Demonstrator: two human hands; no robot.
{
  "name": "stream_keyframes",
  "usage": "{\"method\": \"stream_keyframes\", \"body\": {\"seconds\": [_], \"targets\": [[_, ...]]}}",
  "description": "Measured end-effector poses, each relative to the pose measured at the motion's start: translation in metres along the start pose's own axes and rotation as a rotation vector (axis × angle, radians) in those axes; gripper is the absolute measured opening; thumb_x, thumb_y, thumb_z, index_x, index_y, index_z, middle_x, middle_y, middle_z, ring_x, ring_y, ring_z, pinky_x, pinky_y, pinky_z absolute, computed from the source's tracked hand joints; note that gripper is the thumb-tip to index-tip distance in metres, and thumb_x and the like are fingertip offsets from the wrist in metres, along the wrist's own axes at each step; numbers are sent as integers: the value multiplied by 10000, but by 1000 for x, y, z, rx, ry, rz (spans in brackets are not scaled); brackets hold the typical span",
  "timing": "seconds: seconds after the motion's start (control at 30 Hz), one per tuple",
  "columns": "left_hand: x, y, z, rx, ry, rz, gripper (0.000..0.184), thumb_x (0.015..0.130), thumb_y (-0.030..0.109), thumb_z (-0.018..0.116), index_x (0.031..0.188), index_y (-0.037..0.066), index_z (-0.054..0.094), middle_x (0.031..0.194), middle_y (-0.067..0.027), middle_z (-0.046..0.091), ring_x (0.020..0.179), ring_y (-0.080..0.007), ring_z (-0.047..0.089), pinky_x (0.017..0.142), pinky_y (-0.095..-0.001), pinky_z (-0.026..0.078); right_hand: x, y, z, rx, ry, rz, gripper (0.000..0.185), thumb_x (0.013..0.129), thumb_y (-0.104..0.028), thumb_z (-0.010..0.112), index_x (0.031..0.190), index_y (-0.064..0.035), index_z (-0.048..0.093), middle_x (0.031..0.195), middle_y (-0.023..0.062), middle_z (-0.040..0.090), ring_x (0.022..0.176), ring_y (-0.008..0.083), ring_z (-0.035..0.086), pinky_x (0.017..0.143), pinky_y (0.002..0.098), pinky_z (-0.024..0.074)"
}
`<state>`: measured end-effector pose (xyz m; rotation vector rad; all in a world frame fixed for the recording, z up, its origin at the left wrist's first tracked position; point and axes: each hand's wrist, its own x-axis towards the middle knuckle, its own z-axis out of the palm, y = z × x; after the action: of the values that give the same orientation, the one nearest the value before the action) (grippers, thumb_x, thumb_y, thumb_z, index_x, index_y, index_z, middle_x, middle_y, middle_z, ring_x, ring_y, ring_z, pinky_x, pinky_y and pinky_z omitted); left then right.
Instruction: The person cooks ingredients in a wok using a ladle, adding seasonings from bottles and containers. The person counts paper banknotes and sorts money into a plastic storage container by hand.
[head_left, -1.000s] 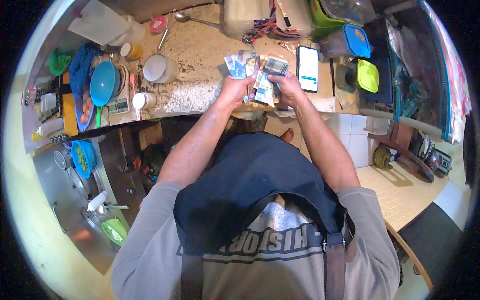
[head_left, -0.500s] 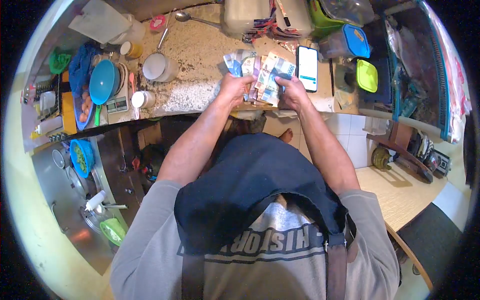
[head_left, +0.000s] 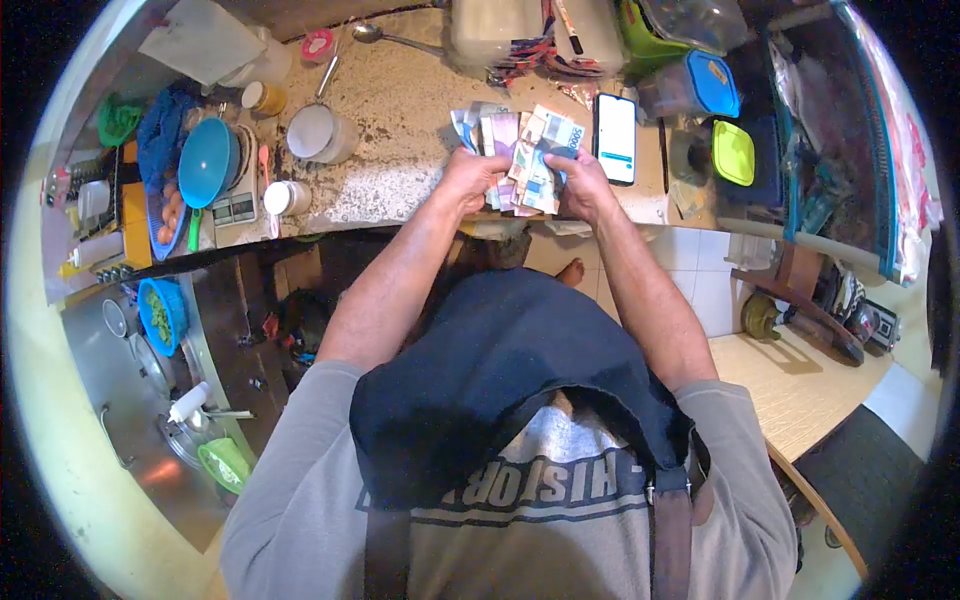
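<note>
My left hand (head_left: 474, 180) grips a fan of banknotes (head_left: 502, 130), grey-blue and purple ones among them, with the thumb laid across the front. Close beside it, my right hand (head_left: 582, 182) is closed on a second bunch of banknotes (head_left: 538, 168), orange-brown and blue, with a blue note at the upper right. The two bunches meet and overlap between my hands, over the counter's front edge. A phone (head_left: 615, 140) with a lit white screen lies just right of my right hand. My fingers beneath the notes are hidden.
On the worn counter (head_left: 400, 110) stand a white tub (head_left: 318, 135), a white jar (head_left: 287, 198), a blue bowl (head_left: 209, 163) and a scale (head_left: 236, 208). A spoon (head_left: 395, 38) lies at the back. Plastic containers (head_left: 712, 82) crowd the right.
A purple note now shows more plainly in the left bunch, and the notes between my hands have shifted slightly. Both hands have stayed nearly in place.
</note>
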<state>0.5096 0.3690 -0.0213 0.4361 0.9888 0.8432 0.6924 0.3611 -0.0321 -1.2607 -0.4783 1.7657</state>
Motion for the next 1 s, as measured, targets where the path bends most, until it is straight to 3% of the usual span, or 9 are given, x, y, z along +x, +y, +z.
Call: {"method": "stream_keyframes", "body": {"seconds": [0.17,0.33,0.43,0.5,0.63,0.8,0.9,1.0], "targets": [[15,-10,-12,102,15,71,314,741,-74,604,1048,-11,585,965,-131,645,839,-229,652,709,-359,554,4,1,5,-71,-26,-10,326,775,13,621,1081,-6,509,984,99,626,847,201,629,773,359,529],[29,-13,-18,263,81,172,315,767,-70,592,1075,-11,566,989,-130,637,850,-231,650,720,-384,562,12,3,13,-73,-18,-23,298,740,29,639,1014,-8,529,935,96,636,801,187,628,730,324,522],[23,-3,-21,126,63,120,299,800,-53,571,1096,-17,550,1016,-143,626,854,-242,649,727,-392,564,10,-3,17,-112,54,-52,302,736,25,639,1012,-10,524,918,89,636,793,187,627,721,318,521],[20,8,-27,-195,33,-115,279,825,-33,557,1104,-25,544,1040,-153,618,861,-257,646,740,-401,562,9,-8,14,-137,122,-72,306,734,21,639,1015,-11,522,911,85,636,791,187,627,717,315,520],[26,0,-41,-59,78,64,282,840,-30,541,1122,-41,528,1047,-156,615,893,-268,638,750,-427,560,-6,-24,2,-24,-17,-11,307,764,-20,623,1046,-27,501,931,70,614,825,188,625,746,358,540],[24,6,-35,-3,113,116,257,817,-35,584,1072,-54,556,1020,-154,627,873,-262,643,749,-424,559,-19,-31,-1,32,-115,71,266,782,-16,615,1043,-8,563,971,94,635,853,189,629,773,326,527],[17,13,-27,90,159,37,270,790,-26,626,1050,-65,563,964,-144,644,822,-246,654,711,-390,566,-15,-28,18,51,-150,27,286,789,-8,603,1073,-5,571,1008,86,636,877,194,624,793,322,515],[22,12,-27,183,160,81,282,767,-11,662,1027,-69,569,920,-134,653,772,-223,659,658,-353,567,2,-21,32,-128,-155,81,273,769,2,611,1040,-19,600,996,79,644,860,180,621,786,309,503]]}}
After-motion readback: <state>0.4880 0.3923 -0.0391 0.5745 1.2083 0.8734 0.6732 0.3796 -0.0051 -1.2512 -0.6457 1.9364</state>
